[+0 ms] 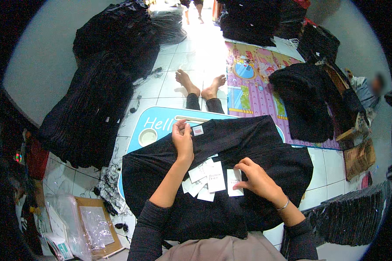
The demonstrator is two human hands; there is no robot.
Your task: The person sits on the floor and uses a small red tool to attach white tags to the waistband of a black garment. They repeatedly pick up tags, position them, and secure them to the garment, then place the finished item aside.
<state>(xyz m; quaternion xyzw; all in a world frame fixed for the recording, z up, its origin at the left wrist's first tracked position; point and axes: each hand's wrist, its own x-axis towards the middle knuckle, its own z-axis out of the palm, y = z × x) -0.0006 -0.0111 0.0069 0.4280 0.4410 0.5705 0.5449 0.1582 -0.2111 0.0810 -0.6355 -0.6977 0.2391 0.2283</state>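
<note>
A black shirt (270,152) lies spread over a light blue lap table (161,114), its neckline at the far side with a small white neck label (197,130). Beside that label is my left hand (183,139), its fingers curled together; whatever they may pinch is hidden. My right hand (259,182) pinches a white card tag (233,179) with handwriting between thumb and fingers, low over the shirt. Just left of it, several loose white card tags (214,176) overlap in a small heap on the black cloth.
Tall piles of black garments stand at left (91,100) and right (302,102). Stacked black packages (346,217) lie at lower right, a cardboard piece (109,250) with plastic at lower left. A patterned mat (257,98) covers tiles ahead. A person (365,92) is at far right.
</note>
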